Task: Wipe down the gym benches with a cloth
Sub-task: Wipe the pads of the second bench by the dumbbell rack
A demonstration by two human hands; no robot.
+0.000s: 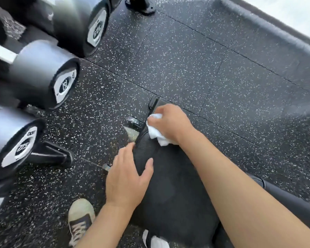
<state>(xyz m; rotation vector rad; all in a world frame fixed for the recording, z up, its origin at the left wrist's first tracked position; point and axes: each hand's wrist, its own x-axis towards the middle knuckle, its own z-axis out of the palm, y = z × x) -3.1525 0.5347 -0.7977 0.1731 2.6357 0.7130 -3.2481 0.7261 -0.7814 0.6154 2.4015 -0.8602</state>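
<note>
Spanning the speckled black rubber floor (pixel 195 65), long black padded bench surface (pixel 172 190), steadied under flat, open-fingered left hand (pixel 127 178) so right hand (pixel 170 122), fingers clenched around crumpled white cloth (pixel 157 131), can scrub its narrow far end.

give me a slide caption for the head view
Right hand wipes the far end of a black gym bench with a white cloth; left hand rests on the pad beside dumbbells.

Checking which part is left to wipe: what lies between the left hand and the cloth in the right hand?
In the head view, only bare black bench pad lies between the left hand and the white cloth held by the right hand.
</note>
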